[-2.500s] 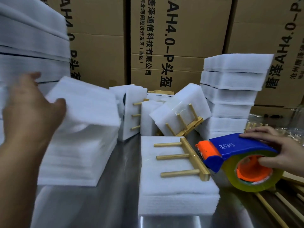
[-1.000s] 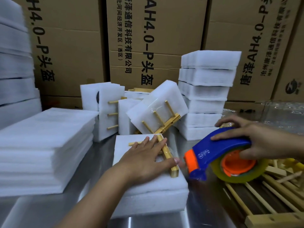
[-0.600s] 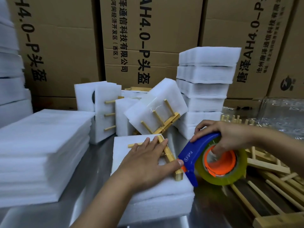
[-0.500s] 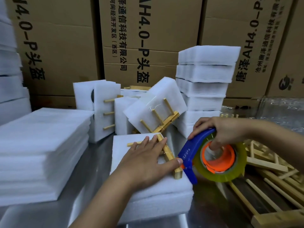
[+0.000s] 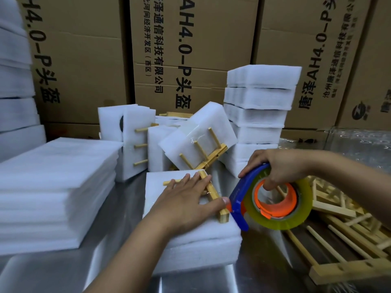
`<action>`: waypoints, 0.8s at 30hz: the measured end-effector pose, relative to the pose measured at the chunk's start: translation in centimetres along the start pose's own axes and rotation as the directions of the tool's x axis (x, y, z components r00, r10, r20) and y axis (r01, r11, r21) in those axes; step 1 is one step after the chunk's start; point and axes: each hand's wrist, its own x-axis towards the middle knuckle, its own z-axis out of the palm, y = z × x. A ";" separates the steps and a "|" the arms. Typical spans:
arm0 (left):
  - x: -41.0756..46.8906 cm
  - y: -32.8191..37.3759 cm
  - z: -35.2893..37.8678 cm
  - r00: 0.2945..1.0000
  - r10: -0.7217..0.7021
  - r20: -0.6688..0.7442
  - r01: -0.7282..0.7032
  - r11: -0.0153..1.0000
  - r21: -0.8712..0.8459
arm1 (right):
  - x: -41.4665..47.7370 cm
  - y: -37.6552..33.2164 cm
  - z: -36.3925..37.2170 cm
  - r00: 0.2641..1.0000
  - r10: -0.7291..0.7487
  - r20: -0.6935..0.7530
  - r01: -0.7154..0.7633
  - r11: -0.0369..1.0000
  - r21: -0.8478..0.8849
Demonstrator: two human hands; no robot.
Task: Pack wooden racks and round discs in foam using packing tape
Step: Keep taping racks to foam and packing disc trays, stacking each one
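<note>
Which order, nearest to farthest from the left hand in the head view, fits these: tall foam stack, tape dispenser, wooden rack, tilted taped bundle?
1. Wooden rack: under the left hand, touched.
2. Tape dispenser: just right of that hand; contact unclear.
3. Tilted taped bundle: behind, centre.
4. Tall foam stack: back right.

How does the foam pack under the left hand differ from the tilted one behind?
The near pack lies flat under the left hand; the tilted pack leans on other foam. The tilted pack wears shiny clear tape; on the near pack none is plain. Both carry a wooden rack.
</note>
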 end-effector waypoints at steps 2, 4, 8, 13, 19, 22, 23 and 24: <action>0.1 -0.2 0.0 0.999 0.002 -0.041 -0.006 0.996 -0.094 | -0.6 0.7 0.7 1.000 -0.016 -0.025 0.016 0.999 0.030; 0.2 -0.5 0.0 0.998 -0.003 -0.058 -0.003 0.994 -0.107 | -1.1 1.1 1.1 0.999 -0.021 -0.036 0.023 0.998 0.062; 0.2 -0.5 0.3 0.997 0.000 -0.075 -0.005 0.998 -0.062 | -1.5 1.0 1.2 0.999 0.007 -0.049 -0.003 0.997 0.080; 0.0 -0.9 -1.4 0.993 -0.095 -0.072 0.038 0.826 -0.562 | -2.1 1.3 2.0 0.995 0.014 -0.104 -0.006 0.997 0.079; 3.7 -2.9 -3.4 0.982 -0.176 -0.066 0.132 0.896 -0.424 | -2.7 1.7 2.8 0.992 0.002 -0.129 0.015 0.992 0.125; 5.4 -3.9 -2.8 0.967 -0.247 -0.066 0.240 0.966 -0.090 | -2.8 1.6 2.8 0.992 0.004 -0.130 0.013 0.991 0.131; 5.8 -4.2 -2.5 0.963 -0.265 -0.048 0.265 0.964 -0.001 | -2.8 1.5 2.9 0.992 0.002 -0.127 0.015 0.991 0.136; 6.3 -4.2 -2.3 0.960 -0.276 -0.045 0.279 0.959 0.057 | -2.9 1.6 2.9 0.992 -0.002 -0.128 0.020 0.990 0.136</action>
